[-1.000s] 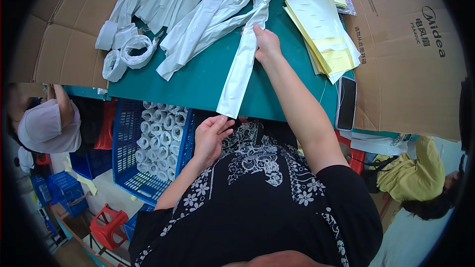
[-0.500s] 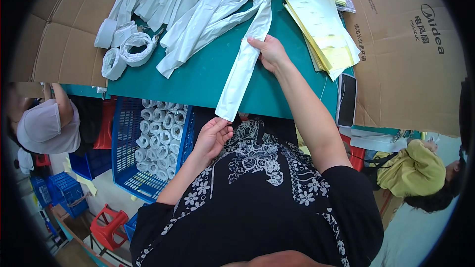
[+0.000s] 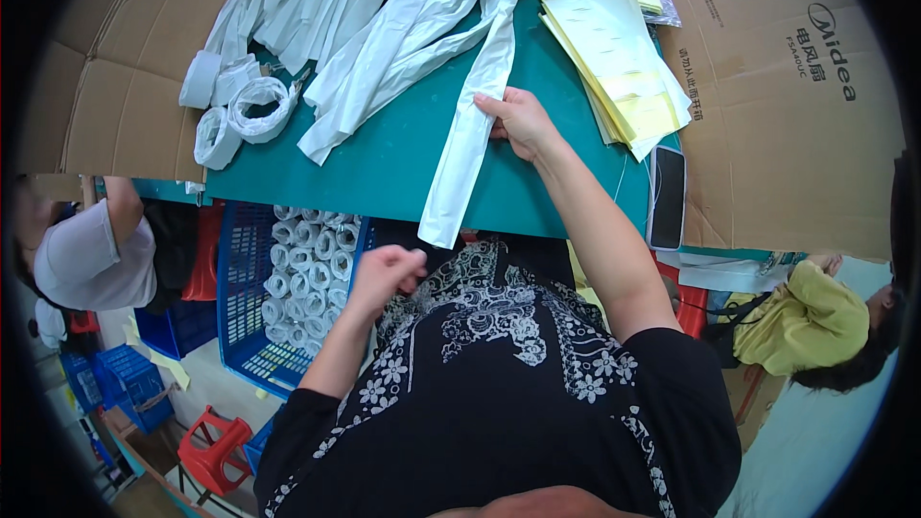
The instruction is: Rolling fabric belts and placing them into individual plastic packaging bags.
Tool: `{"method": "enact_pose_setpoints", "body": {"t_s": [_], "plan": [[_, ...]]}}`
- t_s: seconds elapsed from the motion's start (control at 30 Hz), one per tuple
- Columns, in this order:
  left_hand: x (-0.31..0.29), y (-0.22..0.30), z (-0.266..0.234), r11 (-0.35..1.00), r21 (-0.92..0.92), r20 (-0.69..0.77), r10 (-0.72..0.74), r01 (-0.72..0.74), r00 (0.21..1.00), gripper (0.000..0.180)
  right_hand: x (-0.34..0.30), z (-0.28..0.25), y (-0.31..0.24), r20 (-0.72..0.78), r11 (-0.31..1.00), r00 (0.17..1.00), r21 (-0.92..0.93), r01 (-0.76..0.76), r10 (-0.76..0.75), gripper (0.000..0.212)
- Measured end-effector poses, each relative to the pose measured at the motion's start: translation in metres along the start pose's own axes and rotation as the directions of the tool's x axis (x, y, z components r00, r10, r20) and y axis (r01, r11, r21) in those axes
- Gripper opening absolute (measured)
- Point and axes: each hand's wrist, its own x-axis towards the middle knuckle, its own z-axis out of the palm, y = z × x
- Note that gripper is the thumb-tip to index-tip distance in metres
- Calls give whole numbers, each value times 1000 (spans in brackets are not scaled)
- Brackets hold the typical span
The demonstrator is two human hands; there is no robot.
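Observation:
A long white strip, folded flat like a plastic or cloth band, runs from the far edge of the view down to the table's near edge. My right hand pinches it partway along, thumb on top and fingers underneath. Left of the strip's near end and apart from it is my left hand. Its fingers look curled, but motion blurs them and I cannot make out anything in them. More white strips lie in a loose pile at the far left of the green table.
White rolled bands rest at the table's left. Below stands a blue basket of several white rolls. Yellow and white sheets and a phone lie at right. Cardboard flanks both sides; people sit left and right.
My left hand has let go of the strip's near end and moved left and down. My right hand keeps its pinch and sits slightly lower in view.

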Motion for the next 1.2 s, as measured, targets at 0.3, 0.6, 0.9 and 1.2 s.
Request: {"method": "enact_pose_setpoints", "body": {"t_s": [0.3,0.6,0.9,1.2], "plan": [[76,95,35,887,105,-22,453,-449,891,30,-19,16,4,-43,979,999,201,22,-14,19],[19,49,-48,990,-111,562,130,-82,817,39,86,-52,-88,267,309,775,946,-98,-572,29],[42,119,8,966,-171,395,246,-193,885,36,190,-215,-312,12,831,857,252,496,-515,34],[160,211,125,971,-225,497,188,-84,847,23,67,-225,-333,-267,675,864,-730,108,-427,43]]}}
